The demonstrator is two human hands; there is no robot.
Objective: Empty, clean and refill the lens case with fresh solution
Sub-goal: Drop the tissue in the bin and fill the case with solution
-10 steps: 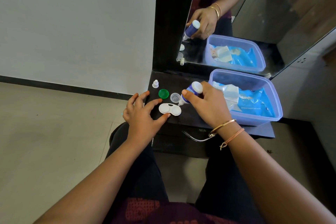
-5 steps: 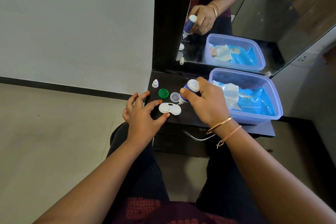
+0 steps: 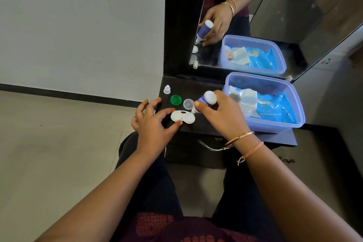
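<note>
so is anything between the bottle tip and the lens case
Nothing visible. The right hand tilts the solution bottle, nozzle at the right well of the lens case. The green cap and clear cap lie behind, and the left hand pinches only its left end.

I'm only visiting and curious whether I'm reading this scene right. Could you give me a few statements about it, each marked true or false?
1. The right hand holds the solution bottle tipped nozzle-down over the lens case. True.
2. The green cap is screwed onto the lens case. False: it lies loose on the dark shelf, behind the case.
3. The left hand steadies the lens case between thumb and forefinger. True.
4. The plastic tub sits left of the lens case. False: it stands to the right.
</note>
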